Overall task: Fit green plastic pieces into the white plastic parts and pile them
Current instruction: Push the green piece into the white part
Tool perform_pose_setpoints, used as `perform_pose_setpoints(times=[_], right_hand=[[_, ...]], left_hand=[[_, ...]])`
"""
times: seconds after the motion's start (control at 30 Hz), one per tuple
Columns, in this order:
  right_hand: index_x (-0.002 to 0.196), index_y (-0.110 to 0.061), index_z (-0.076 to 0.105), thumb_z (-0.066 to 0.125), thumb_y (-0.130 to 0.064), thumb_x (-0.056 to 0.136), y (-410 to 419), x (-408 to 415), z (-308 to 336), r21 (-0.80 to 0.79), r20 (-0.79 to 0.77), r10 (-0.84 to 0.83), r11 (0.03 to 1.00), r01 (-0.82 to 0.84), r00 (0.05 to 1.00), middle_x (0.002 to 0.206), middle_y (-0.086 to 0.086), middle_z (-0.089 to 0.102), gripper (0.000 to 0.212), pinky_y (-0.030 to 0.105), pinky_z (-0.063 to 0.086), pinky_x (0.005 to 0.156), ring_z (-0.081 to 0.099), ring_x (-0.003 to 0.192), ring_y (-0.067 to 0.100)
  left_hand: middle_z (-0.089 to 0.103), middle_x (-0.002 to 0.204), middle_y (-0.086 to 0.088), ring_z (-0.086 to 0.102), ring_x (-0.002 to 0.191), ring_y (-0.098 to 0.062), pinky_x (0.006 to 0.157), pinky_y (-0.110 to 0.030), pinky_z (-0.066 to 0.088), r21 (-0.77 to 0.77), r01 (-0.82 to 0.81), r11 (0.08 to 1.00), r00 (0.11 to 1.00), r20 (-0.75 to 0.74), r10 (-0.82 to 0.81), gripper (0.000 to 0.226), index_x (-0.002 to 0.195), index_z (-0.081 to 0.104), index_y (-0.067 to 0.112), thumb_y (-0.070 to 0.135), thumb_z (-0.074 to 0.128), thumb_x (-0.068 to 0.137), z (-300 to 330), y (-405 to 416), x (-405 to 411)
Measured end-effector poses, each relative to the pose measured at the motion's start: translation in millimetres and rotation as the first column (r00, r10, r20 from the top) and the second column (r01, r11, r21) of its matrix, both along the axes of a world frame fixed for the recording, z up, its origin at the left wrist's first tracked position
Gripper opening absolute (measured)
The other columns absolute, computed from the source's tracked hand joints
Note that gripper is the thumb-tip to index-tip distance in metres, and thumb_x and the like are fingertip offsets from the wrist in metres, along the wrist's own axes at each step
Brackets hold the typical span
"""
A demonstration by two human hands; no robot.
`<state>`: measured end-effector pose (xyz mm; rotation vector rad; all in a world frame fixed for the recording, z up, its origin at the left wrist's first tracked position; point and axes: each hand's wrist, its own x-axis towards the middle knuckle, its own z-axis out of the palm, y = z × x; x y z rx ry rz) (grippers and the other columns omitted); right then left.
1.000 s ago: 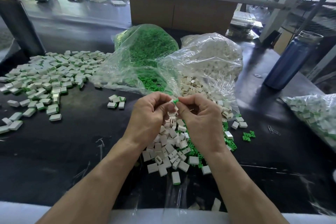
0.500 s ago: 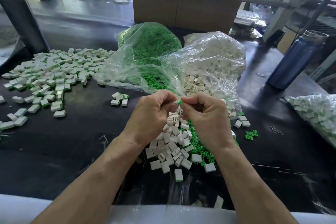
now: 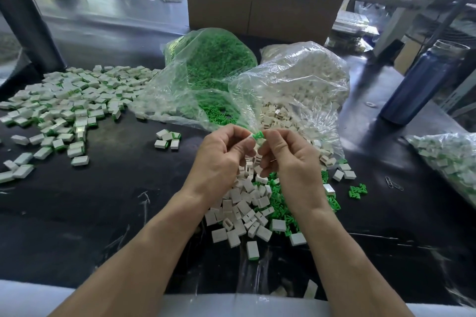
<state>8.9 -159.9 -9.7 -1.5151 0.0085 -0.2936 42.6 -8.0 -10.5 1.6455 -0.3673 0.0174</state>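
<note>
Above the counter (image 3: pixel 128 201), the left hand (image 3: pixel 219 159) pinches a white part (image 3: pixel 249 136) while the right hand (image 3: pixel 291 159) pinches a green piece (image 3: pixel 258 134) against it.

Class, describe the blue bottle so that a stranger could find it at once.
Start at the black worktable and look to its far right edge, beyond the clear bag of white parts. The blue bottle stands there, the only tall dark-blue thing among white and green plastic.
</note>
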Motion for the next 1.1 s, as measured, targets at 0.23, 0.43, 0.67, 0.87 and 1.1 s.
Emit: perform_pose_setpoints(times=[0.23, 0.43, 0.67, 0.87, 1.1], right_hand=[[0.097, -0.021, 0.076, 0.069, -0.013, 0.102, -3, 0, -2, -0.255, 0.053, -0.058, 0.964, 0.07, 0.997, 0.083, 0.004, 0.076, 0.012, 0.029, 0.06, 0.061, 0.071, 0.069, 0.016], [0.092, -0.023, 0.075, 0.069, -0.012, 0.102, 2, 0, 0, -0.253, 0.071, -0.078, 0.963, 0.093, 0.994, 0.081, 0.002, 0.075, 0.016, 0.031, 0.062, 0.062, 0.07, 0.069, 0.017], [0.095, -0.01, 0.072, 0.067, -0.011, 0.103, 17, -2, 1, -0.015, 0.04, -0.133, 0.991, 0.134, 0.99, 0.082, 0.007, 0.074, 0.01, 0.023, 0.055, 0.06, 0.065, 0.066, 0.012], [0.093, -0.018, 0.075, 0.071, -0.014, 0.101, 23, -3, -3, -0.15, 0.109, -0.201, 0.965, 0.216, 0.973, 0.087, 0.001, 0.075, 0.01, 0.027, 0.059, 0.067, 0.072, 0.079, 0.017], [0.094, -0.019, 0.078, 0.071, -0.017, 0.101, 7, -4, 1, -0.154, 0.093, -0.091, 0.983, 0.104, 0.992, 0.073, -0.005, 0.07, 0.01, 0.022, 0.05, 0.056, 0.06, 0.063, 0.01]], left_hand=[[0.072, 0.077, 0.006, 0.062, 0.066, -0.01, 0.06, -0.028, 0.054, 0.136, 0.023, 0.99, 0.999, 0.021, -0.026, 0.01, 0.094, 0.07, 0.019, 0.012, 0.067, 0.101, 0, 3, -2], [0.071, 0.079, 0.014, 0.062, 0.069, 0.001, 0.064, -0.017, 0.051, 0.169, -0.018, 0.986, 0.994, 0.111, -0.001, 0.015, 0.094, 0.071, 0.022, 0.008, 0.068, 0.099, 1, 5, -3], [0.073, 0.077, 0.006, 0.062, 0.065, 0.002, 0.059, -0.014, 0.049, -0.058, -0.014, 0.998, 1.0, 0.012, 0.015, 0.011, 0.092, 0.071, 0.013, 0.007, 0.067, 0.1, 1, -5, -6], [0.074, 0.079, 0.004, 0.065, 0.069, -0.001, 0.063, -0.018, 0.053, -0.068, -0.027, 0.997, 0.999, 0.022, 0.028, 0.01, 0.093, 0.072, 0.014, 0.009, 0.067, 0.1, 0, -5, -8], [0.072, 0.08, 0.008, 0.063, 0.072, 0.0, 0.068, -0.018, 0.052, 0.039, -0.039, 0.998, 0.994, 0.101, 0.035, 0.01, 0.094, 0.072, 0.017, 0.009, 0.069, 0.099, 2, 0, -6]])
